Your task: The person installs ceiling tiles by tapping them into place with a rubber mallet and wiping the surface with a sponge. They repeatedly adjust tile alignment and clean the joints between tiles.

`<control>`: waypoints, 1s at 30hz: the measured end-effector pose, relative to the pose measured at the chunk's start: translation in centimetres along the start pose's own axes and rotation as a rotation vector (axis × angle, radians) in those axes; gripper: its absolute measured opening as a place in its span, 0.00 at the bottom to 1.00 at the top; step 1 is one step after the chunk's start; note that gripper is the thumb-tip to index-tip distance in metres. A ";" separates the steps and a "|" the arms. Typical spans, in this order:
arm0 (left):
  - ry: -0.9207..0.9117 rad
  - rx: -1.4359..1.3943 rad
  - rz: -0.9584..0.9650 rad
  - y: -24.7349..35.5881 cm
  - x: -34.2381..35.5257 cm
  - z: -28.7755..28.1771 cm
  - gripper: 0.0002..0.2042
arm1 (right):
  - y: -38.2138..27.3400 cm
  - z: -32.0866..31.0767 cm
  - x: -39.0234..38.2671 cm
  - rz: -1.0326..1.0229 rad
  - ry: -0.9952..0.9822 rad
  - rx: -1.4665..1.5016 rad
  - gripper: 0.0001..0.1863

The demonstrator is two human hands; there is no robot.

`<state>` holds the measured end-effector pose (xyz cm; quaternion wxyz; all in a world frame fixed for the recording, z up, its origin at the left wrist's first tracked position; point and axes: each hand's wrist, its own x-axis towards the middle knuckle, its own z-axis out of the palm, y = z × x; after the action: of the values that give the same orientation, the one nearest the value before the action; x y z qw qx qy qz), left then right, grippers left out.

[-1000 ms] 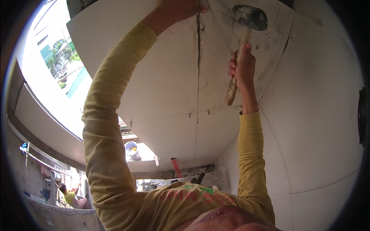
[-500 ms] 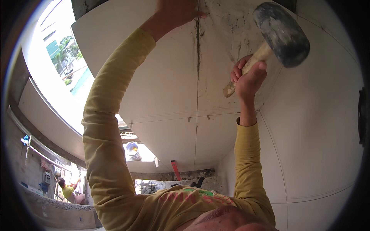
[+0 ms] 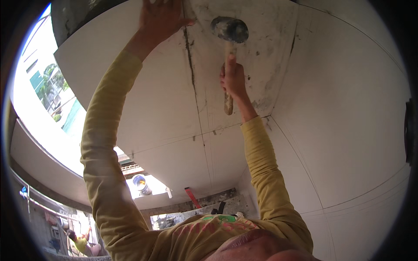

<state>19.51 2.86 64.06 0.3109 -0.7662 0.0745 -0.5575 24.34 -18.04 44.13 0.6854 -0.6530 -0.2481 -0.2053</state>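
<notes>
My right hand [image 3: 235, 79] is wrapped round the wooden handle of a rubber mallet [image 3: 230, 29]. The mallet's head is dark with whitish smears and is over the smudged pale panel [image 3: 265, 56]; whether it touches the surface I cannot tell. Flat against the neighbouring pale panel [image 3: 152, 100], near the dark joint between the two, lies my left hand [image 3: 161, 19]. Its thumb sticks out toward the joint, and the tips of the other fingers are cut off by the upper edge.
Bright daylight comes through an opening [image 3: 48, 95] on the left. A bucket [image 3: 141, 183] and a red bar-shaped tool [image 3: 192, 197] show lower down. At far lower left, another person in a yellow top [image 3: 80, 243] is near some pipes. More pale panels [image 3: 344, 122] extend on the right.
The mallet in my right hand has swung left and away from me, toward the panel. My left hand stays on its panel while the whole view has shifted.
</notes>
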 end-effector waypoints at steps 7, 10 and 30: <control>-0.112 0.035 -0.057 -0.4 0.1 -1.5 0.52 | -1.2 -1.6 -8.1 0.157 0.027 0.122 0.40; -0.131 -0.078 -0.093 0.9 0.4 -0.8 0.53 | 0.8 -4.6 -12.0 0.205 0.075 -0.020 0.42; 0.092 -0.311 -0.041 -0.8 0.2 6.1 0.56 | -3.0 -5.1 -26.1 0.386 0.583 -0.732 0.22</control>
<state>24.88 5.81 63.54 0.1734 -0.7802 0.1587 -0.5798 2.18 -24.44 30.49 0.4776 -0.8000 0.1671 -0.3224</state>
